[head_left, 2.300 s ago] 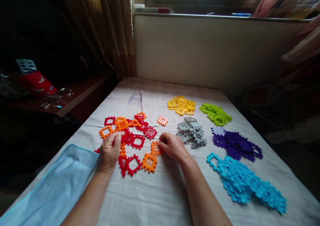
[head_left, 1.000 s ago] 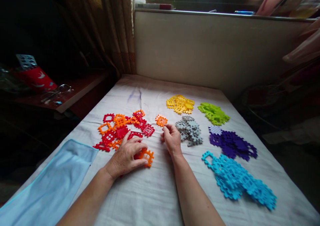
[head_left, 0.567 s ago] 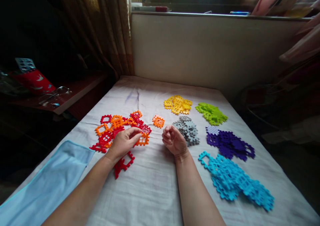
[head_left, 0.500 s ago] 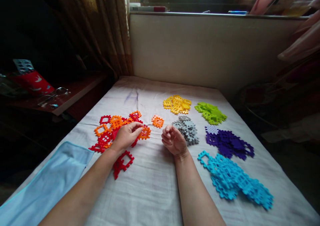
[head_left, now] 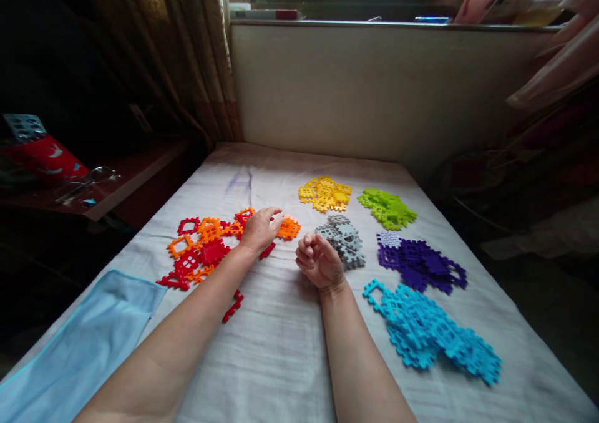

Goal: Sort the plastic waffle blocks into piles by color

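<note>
My left hand reaches over the middle of the bed-like surface, its fingers and thumb slightly apart. Its fingertips are right by orange interlocking plastic tiles, partly hidden behind the thumb. Left of that hand lies a mixed pile of red tiles and orange tiles. One red tile is partly covered by my left forearm. My right hand is curled closed, palm up, and I see nothing in it. It rests just in front of the grey tiles.
Separate piles of yellow tiles, lime green tiles, purple tiles and light blue tiles lie to the right. A light blue cloth covers the front left. Glasses sit on a side table beside a red holder.
My left hand has moved right and away from me, from the mixed pile to the separate orange tiles, taking an orange tile along. My right hand stays curled; the view has shifted slightly.
</note>
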